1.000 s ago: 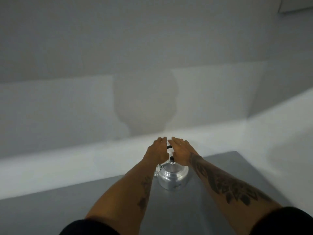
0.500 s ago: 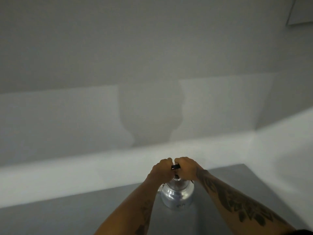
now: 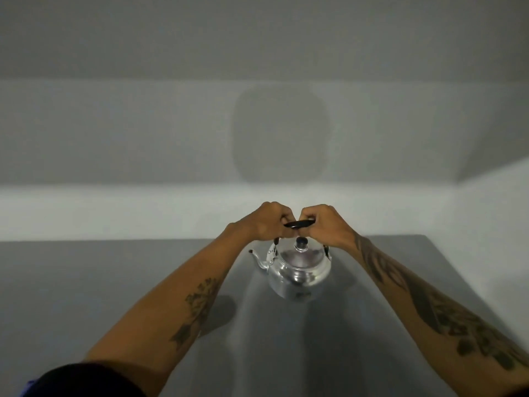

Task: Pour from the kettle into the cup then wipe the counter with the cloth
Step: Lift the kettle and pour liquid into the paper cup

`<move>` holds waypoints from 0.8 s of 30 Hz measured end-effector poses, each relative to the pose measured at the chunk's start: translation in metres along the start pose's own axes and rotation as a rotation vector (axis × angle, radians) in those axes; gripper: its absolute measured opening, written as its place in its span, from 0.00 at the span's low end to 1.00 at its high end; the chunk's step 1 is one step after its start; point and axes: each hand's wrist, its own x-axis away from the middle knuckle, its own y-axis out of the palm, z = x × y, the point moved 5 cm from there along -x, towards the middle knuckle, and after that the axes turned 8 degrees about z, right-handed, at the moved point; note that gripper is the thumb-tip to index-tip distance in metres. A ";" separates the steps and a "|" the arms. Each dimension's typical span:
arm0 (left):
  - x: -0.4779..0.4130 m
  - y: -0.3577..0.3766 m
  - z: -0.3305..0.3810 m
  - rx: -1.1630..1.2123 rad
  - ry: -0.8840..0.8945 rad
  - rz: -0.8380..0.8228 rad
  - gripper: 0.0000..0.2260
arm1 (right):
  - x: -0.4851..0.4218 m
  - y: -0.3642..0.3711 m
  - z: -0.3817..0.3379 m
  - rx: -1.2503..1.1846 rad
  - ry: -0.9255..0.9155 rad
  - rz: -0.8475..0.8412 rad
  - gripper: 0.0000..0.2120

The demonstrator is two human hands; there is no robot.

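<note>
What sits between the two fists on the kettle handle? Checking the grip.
Head view: only a short bare stretch of black handle separates left hand from right hand.

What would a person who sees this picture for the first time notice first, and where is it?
The eye goes first to the shiny metal kettle near the middle of the grey counter, its spout pointing left. Just above it, the left hand and the right hand are both closed on its black handle. A soft rounded shadow lies on the pale wall behind.

grey counter (image 3: 114,282), shiny kettle (image 3: 299,270) standing upright
</note>
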 end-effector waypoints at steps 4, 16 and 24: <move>0.046 -0.024 -0.023 0.080 -0.058 0.035 0.19 | 0.018 0.012 -0.026 -0.025 -0.011 -0.051 0.08; 0.241 -0.035 -0.205 0.018 -0.394 0.073 0.51 | 0.045 0.061 -0.086 -0.008 -0.098 -0.234 0.09; 0.248 -0.012 -0.201 0.112 -0.255 0.219 0.27 | 0.057 0.101 -0.126 0.136 -0.199 -0.316 0.10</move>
